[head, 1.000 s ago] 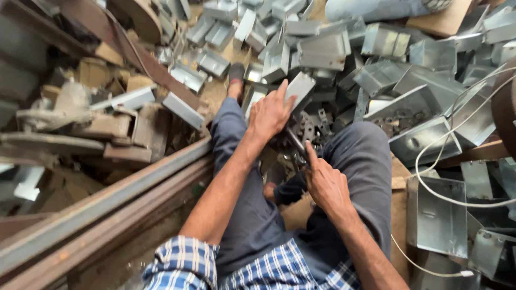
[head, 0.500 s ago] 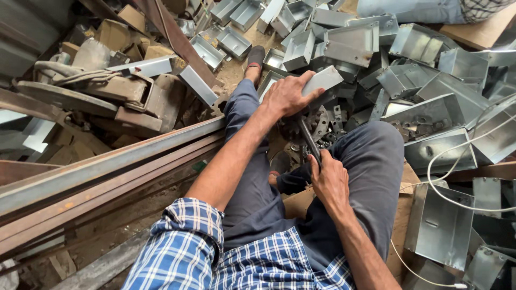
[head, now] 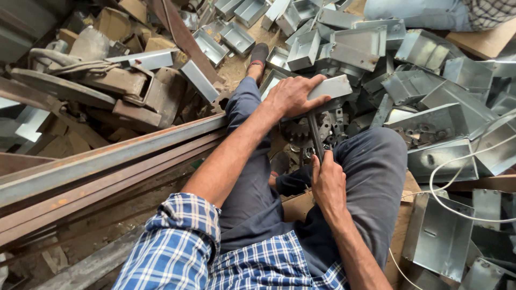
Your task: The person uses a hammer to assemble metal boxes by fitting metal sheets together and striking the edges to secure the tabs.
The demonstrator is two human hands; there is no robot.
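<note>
Left hand [head: 290, 95] clamped over the near end of a flat grey metal plate [head: 334, 86], fingers wrapped round its edge, thumb underneath. Right hand [head: 328, 182] closed tight about the lower end of a dark metal rod [head: 315, 134], held nearly upright, its top end meeting the underside of the plate just below the left grip. Between the two grips, behind the rod, a heap of small grey punched brackets [head: 328, 129] lying between the knees. Beyond the left grip and off to its right, a pile of open galvanised sheet-metal boxes [head: 430, 96], grey, rectangular, tipped at all angles; no labels readable on them. Right of the right grip, a thin white cable [head: 457, 161] looping over the boxes. Left of both grips, long rusty steel rails [head: 107, 161] running aslant, and past them rusted scrap pieces [head: 97, 80]. Near the top right corner, another person's leg [head: 419, 11] in pale trousers.
</note>
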